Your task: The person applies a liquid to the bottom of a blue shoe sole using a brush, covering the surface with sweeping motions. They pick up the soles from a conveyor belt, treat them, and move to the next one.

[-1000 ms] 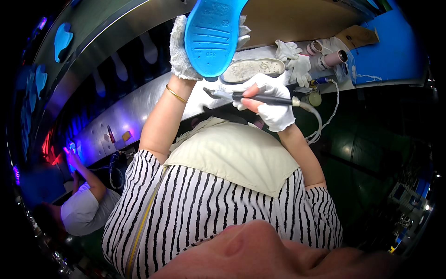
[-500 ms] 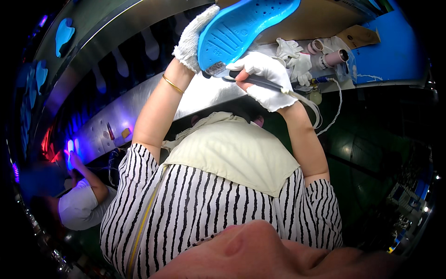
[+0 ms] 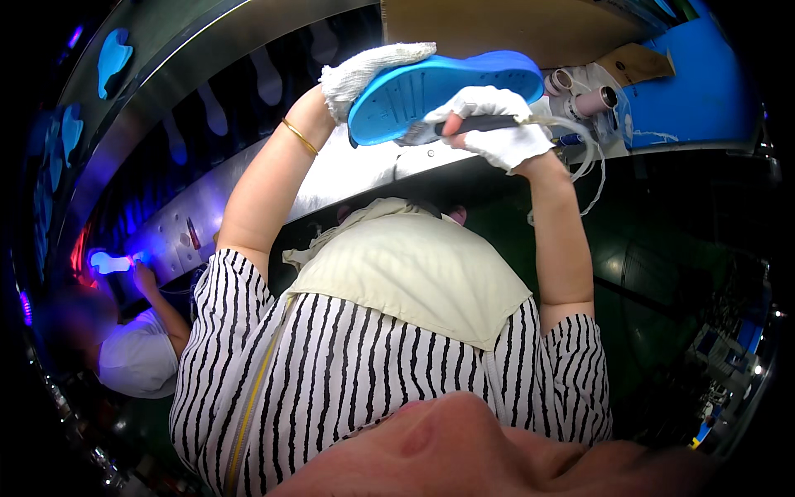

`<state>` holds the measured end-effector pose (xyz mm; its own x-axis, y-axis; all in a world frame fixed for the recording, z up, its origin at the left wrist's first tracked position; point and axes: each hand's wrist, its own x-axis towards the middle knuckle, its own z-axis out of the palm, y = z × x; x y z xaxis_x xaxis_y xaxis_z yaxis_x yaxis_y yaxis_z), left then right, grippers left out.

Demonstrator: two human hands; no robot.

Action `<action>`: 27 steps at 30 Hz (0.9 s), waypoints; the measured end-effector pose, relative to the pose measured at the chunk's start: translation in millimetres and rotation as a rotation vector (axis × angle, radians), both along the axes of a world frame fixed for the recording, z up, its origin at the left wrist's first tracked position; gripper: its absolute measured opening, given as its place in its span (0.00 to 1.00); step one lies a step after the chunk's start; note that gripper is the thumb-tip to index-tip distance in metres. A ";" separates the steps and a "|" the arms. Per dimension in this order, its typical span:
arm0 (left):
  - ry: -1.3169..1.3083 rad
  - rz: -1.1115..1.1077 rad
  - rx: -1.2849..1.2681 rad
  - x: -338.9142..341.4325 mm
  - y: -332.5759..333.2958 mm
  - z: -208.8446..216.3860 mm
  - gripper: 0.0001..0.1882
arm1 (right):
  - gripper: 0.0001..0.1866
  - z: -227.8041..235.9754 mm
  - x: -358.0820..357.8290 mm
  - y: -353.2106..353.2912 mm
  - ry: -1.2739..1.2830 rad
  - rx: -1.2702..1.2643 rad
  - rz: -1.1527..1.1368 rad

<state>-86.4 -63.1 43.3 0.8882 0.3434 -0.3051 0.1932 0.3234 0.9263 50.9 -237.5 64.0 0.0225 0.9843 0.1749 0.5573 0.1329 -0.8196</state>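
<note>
Gripping the blue shoe sole [image 3: 439, 91] from behind, my gloved left hand [image 3: 368, 70] closes around its edge; my gloved right hand [image 3: 493, 124], just below it, is fisted on a dark pen-like tool [image 3: 484, 124] touching the sole.

The tip of the dark tool [image 3: 489, 124] is hidden behind the blue shoe sole [image 3: 431, 89]. The left hand [image 3: 368, 70] lies largely behind that sole. The right hand [image 3: 497, 124] covers the tool's grip. A co-worker [image 3: 137, 352] at lower left is blurred; items at far right are too small to identify.
</note>
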 end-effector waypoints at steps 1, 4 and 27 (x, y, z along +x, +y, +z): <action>0.013 -0.018 -0.012 -0.8 -0.8 0.3 0.38 | 0.09 -3.5 8.6 -3.1 0.117 -0.043 0.012; -0.029 -0.004 -0.049 -1.3 -0.7 -8.5 0.38 | 0.07 1.7 10.2 -5.5 0.270 -0.003 0.027; -0.607 0.134 -0.669 2.8 -34.3 -48.7 0.40 | 0.07 -16.5 -51.2 -12.9 0.513 0.269 -0.185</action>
